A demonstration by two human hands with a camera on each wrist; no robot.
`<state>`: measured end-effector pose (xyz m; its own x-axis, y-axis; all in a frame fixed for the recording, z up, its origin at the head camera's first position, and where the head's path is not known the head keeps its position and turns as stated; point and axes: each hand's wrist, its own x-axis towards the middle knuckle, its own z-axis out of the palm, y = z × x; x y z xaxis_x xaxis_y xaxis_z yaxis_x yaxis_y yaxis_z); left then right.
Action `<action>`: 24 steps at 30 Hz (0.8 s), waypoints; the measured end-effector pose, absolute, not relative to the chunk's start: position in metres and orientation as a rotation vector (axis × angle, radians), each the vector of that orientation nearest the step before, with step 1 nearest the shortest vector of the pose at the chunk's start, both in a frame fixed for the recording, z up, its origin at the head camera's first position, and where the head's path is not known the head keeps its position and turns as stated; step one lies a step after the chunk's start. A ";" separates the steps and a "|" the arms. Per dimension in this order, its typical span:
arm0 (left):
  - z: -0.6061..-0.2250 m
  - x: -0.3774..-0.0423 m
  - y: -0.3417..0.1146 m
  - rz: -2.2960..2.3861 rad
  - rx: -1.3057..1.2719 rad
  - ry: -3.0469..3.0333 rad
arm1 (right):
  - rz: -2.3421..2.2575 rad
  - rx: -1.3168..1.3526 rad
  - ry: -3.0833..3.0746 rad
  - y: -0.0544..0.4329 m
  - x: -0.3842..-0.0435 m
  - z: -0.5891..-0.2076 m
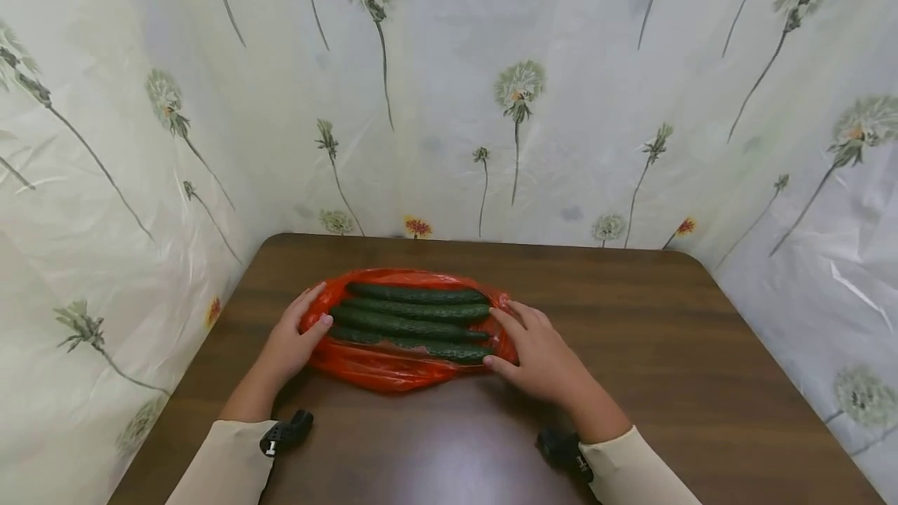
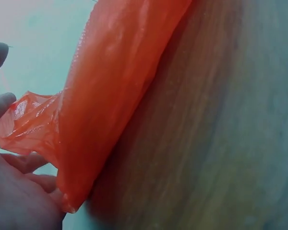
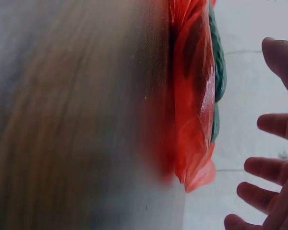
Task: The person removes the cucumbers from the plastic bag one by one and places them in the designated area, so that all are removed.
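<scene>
Cucumbers (image 1: 410, 323), four in a row, lie in the head view inside a red plastic bag (image 1: 393, 376) on the brown table (image 1: 631, 318). They run roughly along the table's far edge, and the bag sits nearer its left edge than its right, its mouth spread upward around them. Some film laps over the nearest cucumber. The left hand (image 1: 291, 341) rests at the bag's left end, fingers loosely extended, thumb by the rim; the right hand (image 1: 540, 353) is at the other end, fingers spread and slightly bent.

From the left wrist, the red film stands up from the table, and a crumpled flap reaches the left fingers. Some fingertips lie behind the film; no firm pinch shows.

From the right wrist, the bag's side and some dark green skin show. The right fingers are parted and grip nothing; a gap appears between them and the bag, so how firmly they touch is unclear.

Good handling here would probably mean working both ends evenly, pressing lightly, and easing the thin film clear of the cucumbers' bumpy skin so it does not snag or tear.
</scene>
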<state>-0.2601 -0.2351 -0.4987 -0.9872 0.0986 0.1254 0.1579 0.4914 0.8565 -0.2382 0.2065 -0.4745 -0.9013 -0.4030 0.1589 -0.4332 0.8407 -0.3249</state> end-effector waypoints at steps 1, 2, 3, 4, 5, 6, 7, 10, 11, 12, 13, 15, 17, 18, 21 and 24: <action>-0.500 -0.259 -0.235 -1.538 -0.232 -2.662 | 0.551 0.668 -2.935 0.205 -0.238 -0.475; -0.502 -0.258 -0.235 -1.533 -0.238 -2.660 | 0.550 0.667 -2.936 0.203 -0.238 -0.476; -0.503 -0.258 -0.235 -1.529 -0.246 -2.656 | 0.549 0.670 -2.935 0.202 -0.239 -0.476; -0.504 -0.258 -0.235 -1.524 -0.251 -2.651 | 0.545 0.672 -2.932 0.200 -0.239 -0.477; -0.505 -0.257 -0.235 -1.524 -0.261 -2.640 | 0.538 0.679 -2.927 0.199 -0.240 -0.477; -0.506 -0.257 -0.234 -1.520 -0.271 -2.632 | 0.532 0.686 -2.920 0.197 -0.240 -0.477; -0.507 -0.257 -0.234 -1.524 -0.284 -2.621 | 0.531 0.694 -2.914 0.196 -0.241 -0.478; -0.506 -0.256 -0.231 -1.518 -0.328 -2.599 | 0.534 0.708 -2.908 0.191 -0.243 -0.480; -0.506 -0.256 -0.231 -1.514 -0.340 -2.595 | 0.537 0.713 -2.908 0.189 -0.244 -0.481; -0.506 -0.256 -0.230 -1.514 -0.349 -2.594 | 0.539 0.713 -2.914 0.188 -0.245 -0.482; -0.506 -0.256 -0.229 -1.519 -0.356 -2.593 | 0.537 0.714 -2.919 0.187 -0.245 -0.483; -0.507 -0.257 -0.228 -1.512 -0.355 -2.603 | 0.535 0.719 -2.930 0.184 -0.246 -0.485; -0.509 -0.258 -0.227 -1.524 -0.339 -2.607 | 0.526 0.730 -2.932 0.181 -0.248 -0.485; -0.509 -0.258 -0.227 -1.528 -0.329 -2.608 | 0.522 0.733 -2.931 0.180 -0.249 -0.485; -0.508 -0.258 -0.229 -1.520 -0.285 -2.619 | 0.495 0.748 -2.926 0.174 -0.253 -0.483; -0.507 -0.258 -0.230 -1.513 -0.250 -2.627 | 0.465 0.775 -2.916 0.167 -0.257 -0.480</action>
